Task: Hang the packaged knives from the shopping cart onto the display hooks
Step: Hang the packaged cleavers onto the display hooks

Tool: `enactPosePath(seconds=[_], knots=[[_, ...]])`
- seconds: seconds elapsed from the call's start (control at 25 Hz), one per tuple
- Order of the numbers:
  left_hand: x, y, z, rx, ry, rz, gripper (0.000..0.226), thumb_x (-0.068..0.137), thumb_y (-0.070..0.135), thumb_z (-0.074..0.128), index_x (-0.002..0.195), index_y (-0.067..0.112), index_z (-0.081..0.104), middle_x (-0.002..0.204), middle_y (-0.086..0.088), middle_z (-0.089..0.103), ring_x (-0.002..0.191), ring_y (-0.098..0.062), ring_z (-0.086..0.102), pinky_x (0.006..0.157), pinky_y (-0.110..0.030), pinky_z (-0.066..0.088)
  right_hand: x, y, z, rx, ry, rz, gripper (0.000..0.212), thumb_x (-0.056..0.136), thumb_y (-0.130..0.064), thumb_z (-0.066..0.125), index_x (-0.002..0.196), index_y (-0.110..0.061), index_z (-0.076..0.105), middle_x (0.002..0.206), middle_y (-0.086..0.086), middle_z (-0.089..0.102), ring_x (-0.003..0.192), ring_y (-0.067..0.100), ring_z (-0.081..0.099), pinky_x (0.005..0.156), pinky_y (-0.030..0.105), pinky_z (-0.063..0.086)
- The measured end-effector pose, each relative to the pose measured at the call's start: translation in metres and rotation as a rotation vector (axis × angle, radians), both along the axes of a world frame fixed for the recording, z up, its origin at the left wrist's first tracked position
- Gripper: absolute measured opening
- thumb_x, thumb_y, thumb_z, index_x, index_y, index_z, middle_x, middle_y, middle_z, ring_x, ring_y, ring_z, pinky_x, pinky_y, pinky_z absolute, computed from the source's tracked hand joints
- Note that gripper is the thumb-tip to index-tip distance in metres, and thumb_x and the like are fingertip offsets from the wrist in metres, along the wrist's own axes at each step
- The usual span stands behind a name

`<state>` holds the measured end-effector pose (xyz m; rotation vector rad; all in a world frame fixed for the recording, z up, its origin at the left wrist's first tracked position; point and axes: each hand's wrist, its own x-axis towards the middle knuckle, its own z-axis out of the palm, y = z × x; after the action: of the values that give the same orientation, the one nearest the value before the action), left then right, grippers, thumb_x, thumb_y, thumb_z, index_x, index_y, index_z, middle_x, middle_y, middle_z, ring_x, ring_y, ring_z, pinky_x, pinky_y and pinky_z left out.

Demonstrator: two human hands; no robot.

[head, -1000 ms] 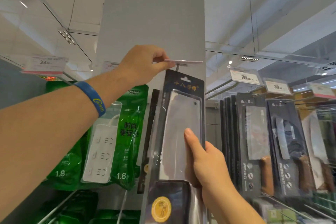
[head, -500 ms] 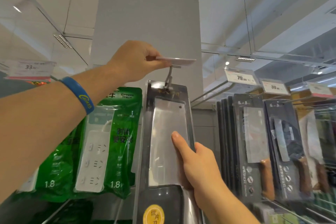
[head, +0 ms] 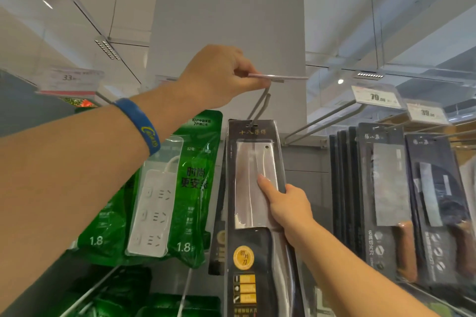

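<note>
A packaged cleaver in a black card with a clear blister [head: 253, 188] hangs with its top slot on a grey wire display hook [head: 260, 104]. My right hand [head: 286, 207] grips the package's right edge at mid-height, thumb lying on the blister. My left hand [head: 221, 77], with a blue wristband on the wrist, pinches the price-tag holder [head: 279, 76] at the hook's front end and holds it tipped up flat. Another dark package hangs just behind the cleaver, mostly hidden.
Green power-strip packages [head: 164, 195] hang to the left. More packaged knives [head: 386, 193] hang on hooks to the right under price tags [head: 376, 96]. A grey pillar [head: 226, 20] rises behind the hook. An empty hook [head: 322, 121] sits between the cleaver and the right-hand knives.
The cleaver package has slid back along the hook away from the tag end, and now hangs further in. My left hand keeps the tag holder lifted.
</note>
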<state>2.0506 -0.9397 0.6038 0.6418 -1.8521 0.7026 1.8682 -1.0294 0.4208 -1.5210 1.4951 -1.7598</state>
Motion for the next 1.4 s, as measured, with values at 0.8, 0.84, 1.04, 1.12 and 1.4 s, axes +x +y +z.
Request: enactPosePath(seconds=[0.8, 0.84, 1.04, 1.12, 1.4], knots=[[-0.025, -0.021, -0.193, 0.177, 0.212, -0.034, 0.034, 0.097, 0.035, 0.06, 0.129, 0.024, 0.067, 0.108, 0.004, 0.072, 0.096, -0.018, 0.067, 0.084, -0.029, 0.05, -0.058, 0.051, -0.096, 0.1, 0.322, -0.108, 0.034, 0.099, -0.051, 0.058, 0.096, -0.019, 0.07, 0.091, -0.001, 0.075, 0.079, 0.018, 0.072, 0.071, 0.028, 0.055], [-0.034, -0.019, -0.211, 0.261, 0.238, -0.068, 0.022, 0.096, 0.034, 0.061, 0.113, 0.027, 0.073, 0.089, 0.009, 0.072, 0.08, -0.014, 0.067, 0.073, -0.029, 0.05, -0.065, 0.071, -0.097, 0.055, 0.271, -0.045, 0.029, 0.098, -0.047, 0.061, 0.091, -0.02, 0.07, 0.083, -0.001, 0.075, 0.069, 0.013, 0.072, 0.06, 0.023, 0.053], [-0.116, 0.006, -0.32, 0.673, 0.334, -0.435, 0.021, 0.094, 0.037, 0.065, 0.08, 0.027, 0.077, 0.065, 0.014, 0.071, 0.066, -0.001, 0.066, 0.067, -0.014, 0.048, -0.128, 0.196, -0.161, -0.047, 0.106, 0.023, 0.015, 0.095, -0.038, 0.066, 0.085, -0.028, 0.07, 0.073, 0.002, 0.075, 0.053, 0.016, 0.068, 0.049, 0.017, 0.045], [-0.161, 0.037, -0.378, 0.864, 0.343, -0.585, 0.026, 0.091, 0.044, 0.059, 0.079, 0.031, 0.076, 0.064, 0.014, 0.071, 0.058, 0.004, 0.061, 0.057, -0.008, 0.041, -0.163, 0.259, -0.211, 0.015, 0.032, -0.025, 0.012, 0.095, -0.036, 0.065, 0.087, -0.028, 0.071, 0.074, 0.005, 0.074, 0.054, 0.017, 0.067, 0.049, 0.018, 0.046], [-0.315, 0.218, -0.61, 1.725, -0.081, -0.658, 0.022, 0.1, 0.021, 0.06, 0.086, 0.026, 0.076, 0.068, 0.004, 0.072, 0.048, -0.009, 0.042, 0.052, -0.026, 0.035, -0.255, 0.548, -0.431, 0.506, -0.386, -0.565, 0.016, 0.104, -0.019, 0.056, 0.096, -0.013, 0.068, 0.076, 0.005, 0.073, 0.054, 0.018, 0.063, 0.05, 0.024, 0.042]])
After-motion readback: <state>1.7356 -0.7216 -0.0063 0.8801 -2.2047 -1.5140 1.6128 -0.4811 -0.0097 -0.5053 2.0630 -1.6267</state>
